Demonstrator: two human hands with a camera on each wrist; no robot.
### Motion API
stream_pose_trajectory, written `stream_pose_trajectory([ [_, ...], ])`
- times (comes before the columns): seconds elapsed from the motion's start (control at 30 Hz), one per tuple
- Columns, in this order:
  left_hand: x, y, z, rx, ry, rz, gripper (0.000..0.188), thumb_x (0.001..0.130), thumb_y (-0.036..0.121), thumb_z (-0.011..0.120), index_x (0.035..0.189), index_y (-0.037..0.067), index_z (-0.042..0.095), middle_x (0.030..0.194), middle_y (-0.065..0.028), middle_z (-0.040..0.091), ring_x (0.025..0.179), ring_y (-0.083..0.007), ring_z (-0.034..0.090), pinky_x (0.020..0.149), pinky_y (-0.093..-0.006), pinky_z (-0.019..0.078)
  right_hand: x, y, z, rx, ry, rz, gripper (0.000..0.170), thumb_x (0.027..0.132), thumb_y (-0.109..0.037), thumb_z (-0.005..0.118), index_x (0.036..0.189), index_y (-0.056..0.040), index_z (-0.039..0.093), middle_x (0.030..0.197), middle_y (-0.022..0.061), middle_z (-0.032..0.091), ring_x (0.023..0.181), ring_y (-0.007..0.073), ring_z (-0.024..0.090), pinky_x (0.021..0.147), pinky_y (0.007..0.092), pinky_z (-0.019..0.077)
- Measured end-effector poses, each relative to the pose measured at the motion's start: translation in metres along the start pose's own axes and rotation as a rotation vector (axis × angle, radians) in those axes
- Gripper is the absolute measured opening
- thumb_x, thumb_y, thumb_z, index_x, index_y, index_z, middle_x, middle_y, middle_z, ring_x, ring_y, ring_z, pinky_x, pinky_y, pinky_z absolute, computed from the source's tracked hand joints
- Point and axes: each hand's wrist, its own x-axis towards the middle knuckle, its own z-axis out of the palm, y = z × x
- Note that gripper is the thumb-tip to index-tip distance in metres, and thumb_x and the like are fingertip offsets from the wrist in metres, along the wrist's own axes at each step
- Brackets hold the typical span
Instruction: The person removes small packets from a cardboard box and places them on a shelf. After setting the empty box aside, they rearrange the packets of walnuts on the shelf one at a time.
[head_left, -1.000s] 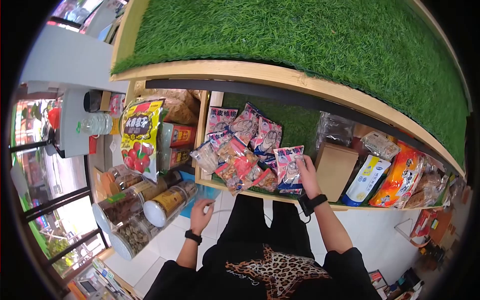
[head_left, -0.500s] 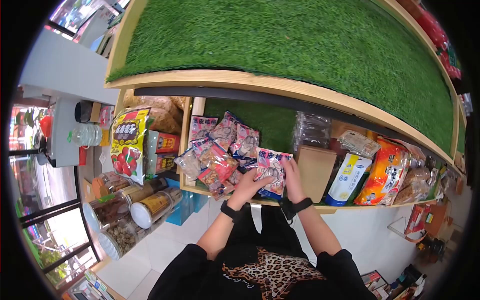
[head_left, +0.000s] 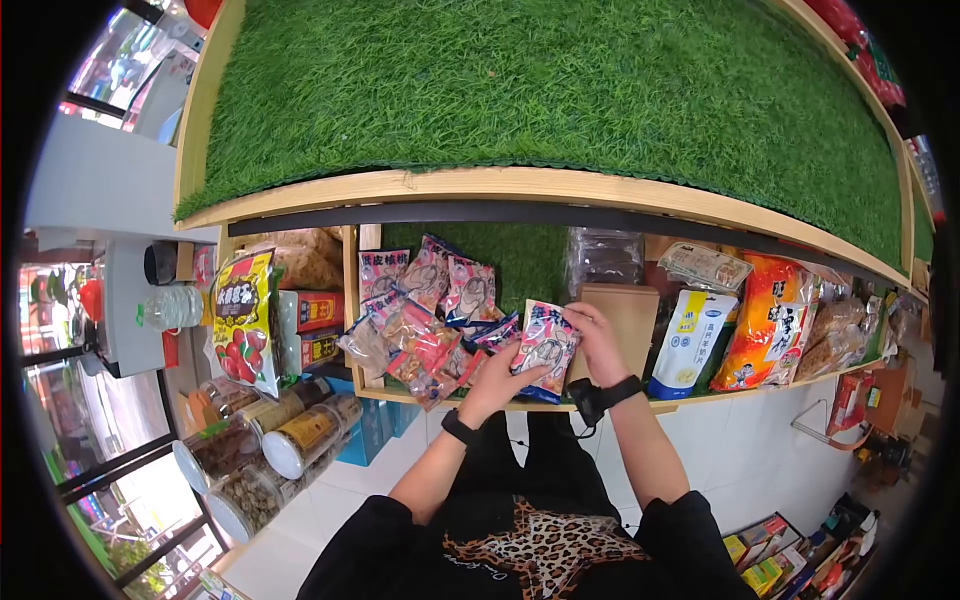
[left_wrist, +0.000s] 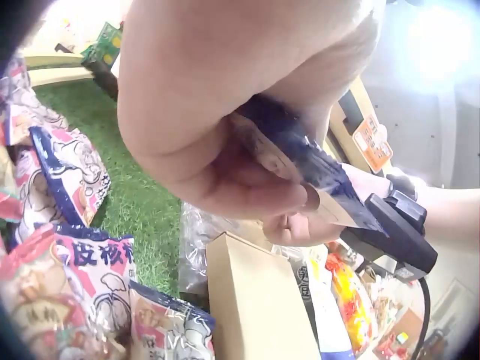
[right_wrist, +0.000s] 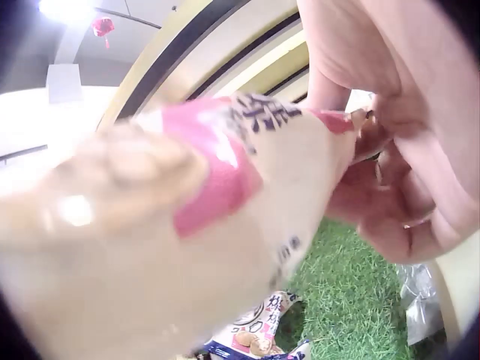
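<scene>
Both hands hold a pink and white bag of walnuts [head_left: 547, 345] over the front of the shelf compartment. My left hand [head_left: 492, 385] grips its lower left edge, thumb across the front. At the upper right corner, my right hand [head_left: 600, 350] pinches the bag; the right wrist view shows the fingers [right_wrist: 390, 187] curled at that corner. More walnut bags [head_left: 470, 290] of the same print lie in a loose pile to the left. On top of them are clear and red snack packs [head_left: 420, 335]. The left wrist view shows the held bag edge-on, partly hidden by the left hand.
A brown cardboard box [head_left: 622, 330] stands right of the hands, followed by a white and blue pouch [head_left: 692, 345] and an orange snack bag [head_left: 765, 320]. Left of the compartment hangs a yellow bag [head_left: 243, 318] above clear jars [head_left: 310, 435]. The green turf upper shelf [head_left: 540, 100] overhangs.
My left hand has risen from beside the jars to grip the walnut bag, which the right hand held alone. The bag now leans a little to the right. The head view has shifted.
</scene>
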Motion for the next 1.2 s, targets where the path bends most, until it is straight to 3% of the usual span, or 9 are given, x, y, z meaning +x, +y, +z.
stream_pose_trajectory([
  [0.13, 0.017, -0.004, -0.003, 0.224, -0.083, -0.027, 0.041, 0.081, 0.021, 0.061, 0.114, 0.001, 0.048, 0.109, -0.0098, 0.055, 0.098, -0.0121, 0.050, 0.085, -0.0260, 0.0390, 0.031, -0.004, -0.015, -0.053, -0.070, 0.031, 0.014, 0.080, -0.012, 0.058, 0.091, -0.0040, 0.060, 0.082, 0.0003, 0.057, 0.078, 0.0072, 0.052, 0.070, 0.0200, 0.0383],
  [0.27, 0.055, -0.001, -0.003, -0.283, 0.001, -0.038, 0.041, 0.082, 0.018, 0.058, 0.117, 0.001, 0.045, 0.105, -0.0083, 0.054, 0.098, -0.0124, 0.049, 0.085, -0.0252, 0.0385, 0.054, -0.009, -0.014, 0.087, -0.094, -0.093, 0.041, 0.081, -0.012, 0.057, 0.119, -0.0043, 0.043, 0.104, 0.0070, 0.052, 0.093, 0.0128, 0.051, 0.078, 0.0230, 0.0400],
  [0.37, 0.105, 0.008, -0.016, -0.139, 0.025, -0.162, 0.039, 0.082, 0.019, 0.057, 0.114, -0.001, 0.045, 0.104, -0.0085, 0.056, 0.091, -0.0137, 0.052, 0.081, -0.0250, 0.0409, 0.064, 0.005, -0.007, -0.073, -0.026, -0.073, 0.056, 0.082, -0.014, 0.057, 0.129, -0.0022, 0.029, 0.112, 0.0125, 0.048, 0.099, 0.0168, 0.050, 0.084, 0.0269, 0.0403],
  [0.6, 0.233, -0.040, -0.037, 0.083, 0.072, 0.375, 0.030, 0.075, 0.011, 0.063, 0.101, -0.003, 0.055, 0.098, -0.0151, 0.060, 0.091, -0.0210, 0.055, 0.084, -0.0310, 0.0412, 0.046, 0.033, -0.009, -0.305, 0.105, -0.164, 0.046, 0.081, -0.012, 0.056, 0.122, -0.0002, 0.038, 0.116, 0.0172, 0.047, 0.105, 0.0223, 0.047, 0.089, 0.0327, 0.0374],
  [0.73, 0.223, -0.040, -0.027, 0.061, 0.160, 0.214, 0.032, 0.071, 0.010, 0.065, 0.097, -0.002, 0.053, 0.097, -0.0181, 0.058, 0.094, -0.0241, 0.055, 0.083, -0.0353, 0.0419, 0.042, 0.044, -0.023, -0.333, 0.031, -0.134, 0.033, 0.084, -0.017, 0.052, 0.115, -0.0075, 0.046, 0.103, 0.0060, 0.052, 0.091, 0.0130, 0.051, 0.075, 0.0268, 0.0411],
  [0.8, 0.194, -0.034, -0.011, 0.623, 0.524, 0.238, 0.038, 0.071, 0.008, 0.063, 0.104, -0.003, 0.048, 0.101, -0.0202, 0.055, 0.096, -0.0303, 0.053, 0.084, -0.0377, 0.0410, 0.042, 0.050, -0.032, -0.320, -0.011, -0.110, 0.030, 0.084, -0.016, 0.051, 0.113, -0.0076, 0.047, 0.099, 0.0050, 0.053, 0.086, 0.0120, 0.053, 0.073, 0.0261, 0.0415],
  [1.0, 0.205, -0.050, -0.028, 0.199, 0.331, 0.310, 0.044, 0.070, 0.006, 0.059, 0.111, -0.001, 0.043, 0.109, -0.0247, 0.047, 0.102, -0.0412, 0.043, 0.086, -0.0431, 0.0376, 0.022, 0.049, -0.023, -0.316, -0.061, -0.084, 0.020, 0.084, -0.008, 0.048, 0.103, -0.0011, 0.050, 0.085, 0.0062, 0.055, 0.074, 0.0127, 0.052, 0.068, 0.0251, 0.0431],
  [1.07, 0.207, -0.042, -0.031, 0.724, 0.411, 0.363, 0.046, 0.071, 0.006, 0.055, 0.116, 0.001, 0.043, 0.119, -0.0235, 0.043, 0.110, -0.0393, 0.040, 0.092, -0.0420, 0.0339, 0.014, 0.051, -0.022, -0.338, -0.077, -0.025, 0.019, 0.085, -0.009, 0.048, 0.102, -0.0017, 0.051, 0.084, 0.0057, 0.056, 0.074, 0.0122, 0.053, 0.067, 0.0245, 0.0430],
  [1.2, 0.185, -0.013, -0.024, 1.246, 0.368, 0.443, 0.052, 0.071, 0.007, 0.053, 0.122, 0.003, 0.040, 0.124, -0.0208, 0.040, 0.117, -0.0372, 0.035, 0.098, -0.0417, 0.0295, 0.010, 0.066, -0.031, -0.313, -0.111, -0.012, 0.019, 0.086, -0.014, 0.048, 0.102, -0.0067, 0.053, 0.087, 0.0055, 0.059, 0.075, 0.0120, 0.056, 0.065, 0.0240, 0.0433],
])
